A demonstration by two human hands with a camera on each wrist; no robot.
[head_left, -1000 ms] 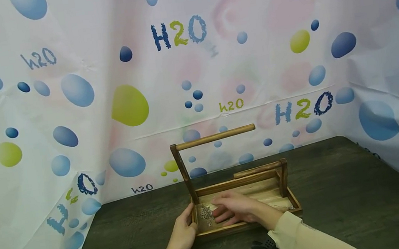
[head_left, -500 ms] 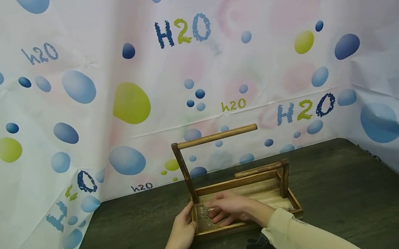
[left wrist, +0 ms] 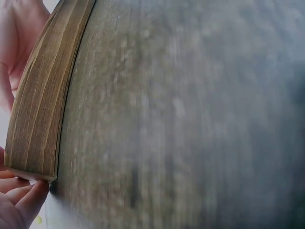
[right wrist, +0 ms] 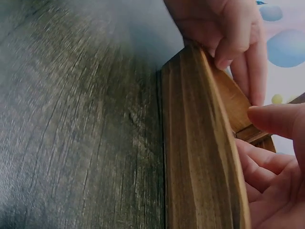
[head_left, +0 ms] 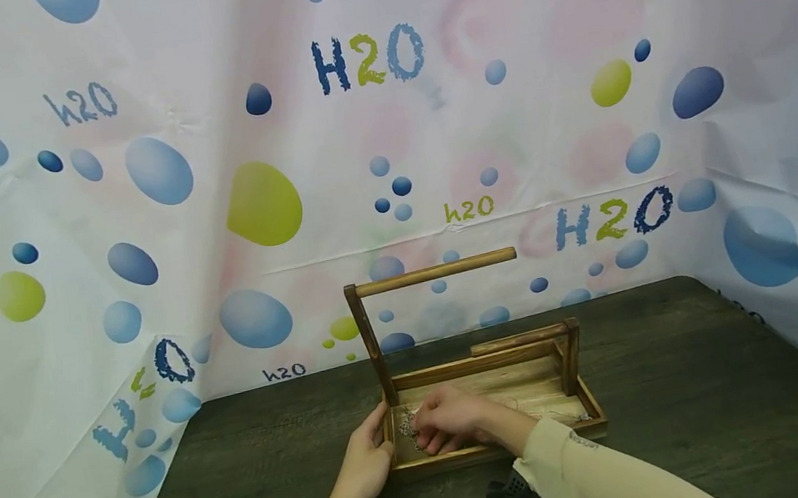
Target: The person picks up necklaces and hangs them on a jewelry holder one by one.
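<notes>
A brown wooden jewelry stand (head_left: 442,462), with a shallow tray base and a horizontal bar on each of two uprights, sits on the dark table. My left hand (head_left: 364,460) grips the tray's left end. In the right wrist view, the left thumb (right wrist: 232,45) bends over the rim. My right hand (head_left: 451,417) reaches into the tray with bent fingers, at a small heap of silvery chain-like pieces (head_left: 406,422). Its thumb (right wrist: 276,118) stands apart from the lower fingers (right wrist: 259,167); the hand partly covers the heap, and whether the fingertips pinch anything is hidden.
The tall bar (head_left: 440,271) rises over the back of the tray, and a shorter bar (head_left: 517,340) juts inward from the right upright. A small black object (head_left: 507,494) lies by the right sleeve. A patterned curtain (head_left: 385,141) hangs behind the dark table (head_left: 674,381).
My right hand has moved slightly left over the silvery heap, and its spread fingers have bent and drawn together. The left hand has stayed on the tray's end.
</notes>
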